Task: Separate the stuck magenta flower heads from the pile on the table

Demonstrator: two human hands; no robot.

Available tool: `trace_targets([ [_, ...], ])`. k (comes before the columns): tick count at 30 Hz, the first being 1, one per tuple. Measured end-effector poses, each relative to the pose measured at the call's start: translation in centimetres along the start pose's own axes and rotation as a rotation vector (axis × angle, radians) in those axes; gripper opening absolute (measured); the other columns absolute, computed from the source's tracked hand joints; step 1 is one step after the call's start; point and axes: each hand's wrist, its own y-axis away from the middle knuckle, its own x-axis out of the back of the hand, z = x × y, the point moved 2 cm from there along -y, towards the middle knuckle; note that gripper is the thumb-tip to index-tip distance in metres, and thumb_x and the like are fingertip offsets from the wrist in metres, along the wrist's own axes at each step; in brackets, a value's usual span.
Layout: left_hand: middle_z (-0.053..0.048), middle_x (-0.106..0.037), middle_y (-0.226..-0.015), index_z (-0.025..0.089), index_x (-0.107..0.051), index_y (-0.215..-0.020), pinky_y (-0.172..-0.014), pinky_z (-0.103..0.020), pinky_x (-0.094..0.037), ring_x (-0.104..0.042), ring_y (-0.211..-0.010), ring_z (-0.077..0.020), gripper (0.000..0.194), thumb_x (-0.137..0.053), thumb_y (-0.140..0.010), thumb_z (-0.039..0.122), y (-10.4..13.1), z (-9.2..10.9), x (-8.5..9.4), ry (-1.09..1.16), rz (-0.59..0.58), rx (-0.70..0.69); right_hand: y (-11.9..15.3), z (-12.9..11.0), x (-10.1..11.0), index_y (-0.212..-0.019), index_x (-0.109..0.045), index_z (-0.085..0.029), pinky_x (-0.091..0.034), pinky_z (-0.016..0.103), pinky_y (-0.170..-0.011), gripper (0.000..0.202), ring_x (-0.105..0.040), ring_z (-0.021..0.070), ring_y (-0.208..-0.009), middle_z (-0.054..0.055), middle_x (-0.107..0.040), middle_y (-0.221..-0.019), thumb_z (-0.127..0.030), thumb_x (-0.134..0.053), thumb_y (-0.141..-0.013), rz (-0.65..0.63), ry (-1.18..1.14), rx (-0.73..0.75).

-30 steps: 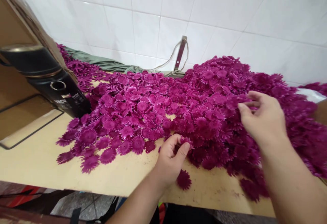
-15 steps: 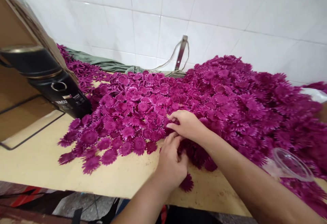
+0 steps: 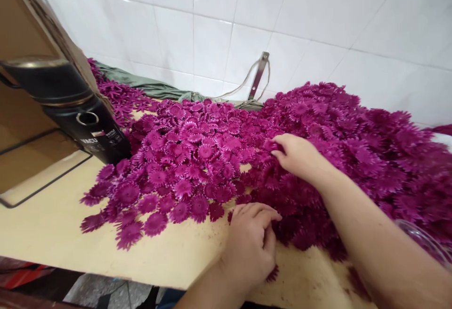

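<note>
Magenta artificial flower pieces (image 3: 183, 158) lie in a wide heap across the pale table (image 3: 165, 262). My right hand (image 3: 296, 156) is over the middle of the heap, its thumb and fingers pinched on a magenta flower piece (image 3: 273, 146). Nearer the table's front edge, my left hand (image 3: 252, 238) is closed, fingers curled, at the heap's lower border. What it holds, if anything, is hidden beneath its fingers. One flower piece (image 3: 272, 273) shows just beside the left hand's lower side.
A black bottle (image 3: 83, 111) leans at the left by a cardboard box (image 3: 21, 111) and a black wire frame (image 3: 52, 177). Behind are green cloth (image 3: 141, 83), a metal bracket (image 3: 259, 74) and a tiled wall (image 3: 212, 36). A clear plastic container (image 3: 420, 241) lies at right.
My hands have moved apart. The right hand has shifted right and slightly up with a flower piece in its fingers; the left has moved down and right. The view has shifted slightly.
</note>
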Motion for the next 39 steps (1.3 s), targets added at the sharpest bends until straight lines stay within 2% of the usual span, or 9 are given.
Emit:
trace_targets([
  [4,-0.004,-0.067,-0.094,0.021,-0.063,-0.087,-0.083,-0.040,-0.038,-0.057,-0.091,-0.0205,0.031,-0.044,-0.071,0.002,0.1,0.2,0.0,-0.016,0.028,-0.011,-0.2,3.1,1.6,-0.104,-0.061,-0.012,-0.042,0.040,-0.086,0.037,-0.054,0.0283,-0.100,0.015,-0.061,-0.103,-0.022,-0.063,-0.068,0.084,0.125,-0.082],
  [8,-0.004,-0.067,-0.093,0.020,-0.063,-0.084,-0.083,-0.042,-0.036,-0.058,-0.089,-0.0209,0.032,-0.045,-0.068,0.000,0.1,0.2,-0.1,-0.037,0.024,-0.027,-1.7,1.2,2.2,-0.100,-0.064,-0.020,-0.045,0.031,-0.085,0.024,-0.059,0.0191,-0.095,0.006,-0.065,-0.102,-0.022,-0.052,-0.079,-0.046,-0.094,0.010],
  [11,-0.005,-0.067,-0.090,0.020,-0.062,-0.081,-0.081,-0.043,-0.037,-0.058,-0.086,-0.0210,0.032,-0.044,-0.066,-0.001,0.1,0.0,-0.3,-0.040,0.048,-0.047,-4.1,-0.9,0.4,-0.092,-0.065,-0.019,-0.044,0.028,-0.084,0.020,-0.060,0.0174,-0.092,0.005,-0.067,-0.098,-0.020,-0.048,-0.083,-0.206,-0.087,0.000],
  [14,-0.005,-0.067,-0.086,0.020,-0.062,-0.080,-0.079,-0.042,-0.038,-0.059,-0.082,-0.0206,0.033,-0.042,-0.064,-0.002,0.1,-0.3,-0.6,-0.036,0.097,-0.081,-7.0,-1.6,-2.5,-0.098,-0.062,-0.012,-0.043,0.034,-0.086,0.024,-0.058,0.0230,-0.098,0.014,-0.063,-0.105,-0.027,-0.051,-0.083,-0.234,-0.034,-0.060],
  [21,-0.004,-0.067,-0.078,0.022,-0.062,-0.075,-0.072,-0.039,-0.038,-0.059,-0.075,-0.0204,0.032,-0.043,-0.059,0.003,0.2,-2.1,-2.4,0.013,0.239,-0.185,-10.1,-2.2,-6.2,-0.111,-0.053,-0.016,-0.048,0.038,-0.080,0.029,-0.056,0.0185,-0.096,0.008,-0.054,-0.114,-0.030,-0.051,-0.086,-0.331,-0.032,-0.074],
  [27,-0.003,-0.067,-0.078,0.024,-0.063,-0.078,-0.070,-0.037,-0.039,-0.060,-0.075,-0.0196,0.033,-0.045,-0.061,0.003,0.3,-2.1,-2.7,0.016,0.138,-0.170,-10.5,-1.5,-4.7,-0.108,-0.055,-0.018,-0.048,0.038,-0.080,0.026,-0.056,0.0175,-0.095,0.007,-0.056,-0.112,-0.030,-0.050,-0.086,-0.295,-0.130,-0.085],
  [32,-0.002,-0.067,-0.070,0.022,-0.062,-0.071,-0.064,-0.034,-0.038,-0.059,-0.067,-0.0176,0.029,-0.043,-0.059,0.004,0.3,-2.2,-3.0,0.072,0.242,-0.194,-11.0,-0.2,-2.5,-0.089,-0.061,-0.012,-0.048,0.028,-0.076,0.020,-0.062,0.0169,-0.084,0.009,-0.066,-0.091,-0.030,-0.052,-0.084,-0.201,-0.306,-0.173],
  [36,-0.002,-0.067,-0.071,0.022,-0.063,-0.074,-0.065,-0.034,-0.040,-0.060,-0.068,-0.0182,0.033,-0.043,-0.057,0.003,0.3,-2.3,-2.9,0.040,0.161,-0.190,-11.1,0.1,-2.2,-0.084,-0.059,-0.013,-0.050,0.021,-0.057,0.029,-0.063,0.0111,-0.058,0.007,-0.069,-0.074,-0.034,-0.040,-0.090,-0.170,-0.459,-0.241],
  [39,-0.002,-0.068,-0.076,0.023,-0.063,-0.078,-0.067,-0.035,-0.041,-0.061,-0.072,-0.0193,0.034,-0.044,-0.059,0.003,0.3,-2.2,-2.5,0.018,0.095,-0.184,-11.0,0.4,-2.6,-0.089,-0.058,-0.011,-0.050,0.023,-0.057,0.032,-0.064,0.0135,-0.059,0.010,-0.068,-0.076,-0.038,-0.042,-0.088,-0.144,-0.444,-0.321],
])
